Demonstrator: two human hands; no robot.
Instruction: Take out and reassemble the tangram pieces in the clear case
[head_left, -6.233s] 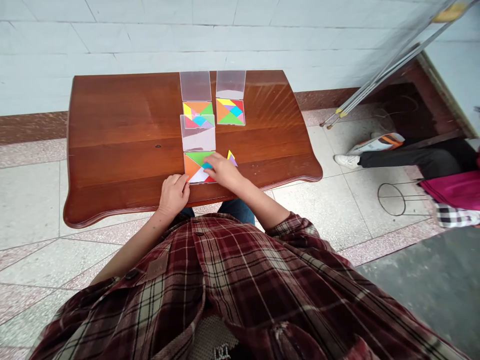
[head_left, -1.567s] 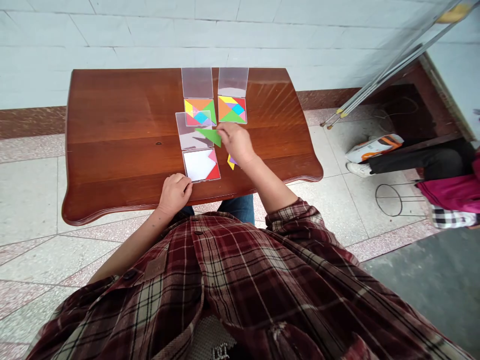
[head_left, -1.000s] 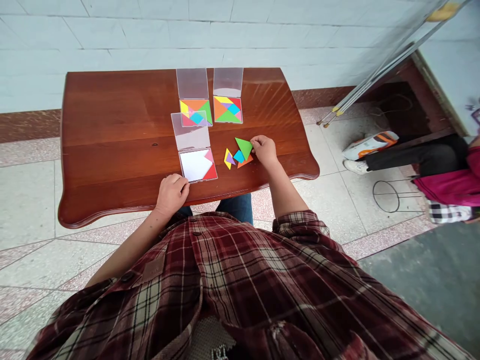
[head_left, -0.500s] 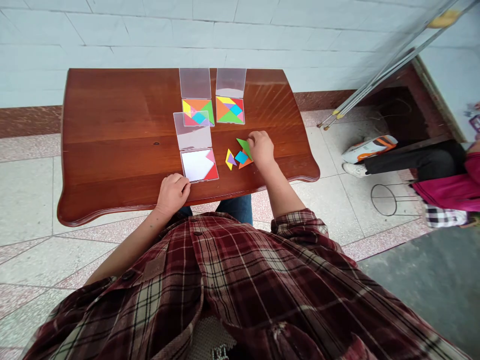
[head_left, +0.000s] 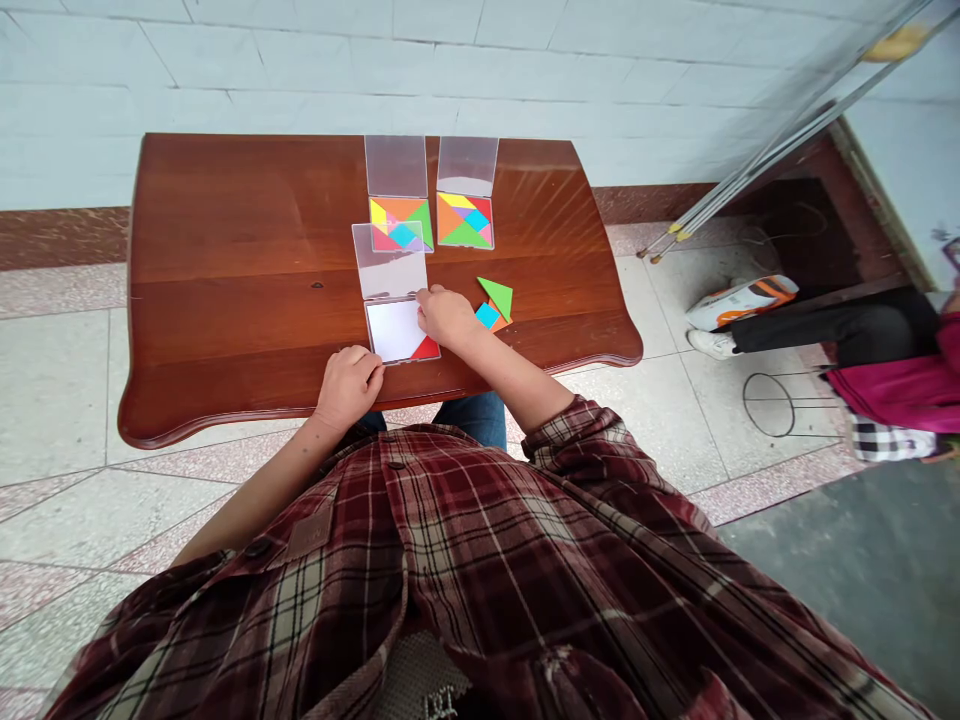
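Observation:
An open clear tangram case [head_left: 391, 330] lies near the table's front edge, its lid tipped back. A red triangle [head_left: 427, 348] fills its front right corner, and the white base shows elsewhere. My left hand [head_left: 349, 385] has its fingers curled at the case's front left corner, thumb against the edge. Over the case's right side is my right hand [head_left: 450, 318], closed, fingertips down at the upper right corner; what they hold, if anything, is hidden. Right of it lie a green triangle [head_left: 498, 297], a blue square [head_left: 487, 316] and orange pieces [head_left: 504, 310] partly underneath.
Two more open cases, a left one [head_left: 401, 215] and a right one [head_left: 465, 220], hold colourful tangram pieces at the back of the wooden table [head_left: 247, 260]. A tilted lid overlaps the left one. Metal crutches [head_left: 720, 185] and a seated person's leg [head_left: 817, 320] are at the right.
My right hand has let go of the green triangle and moved left to the case. It now covers the pink triangle, and the yellow and purple pieces are hidden. My left hand stays put.

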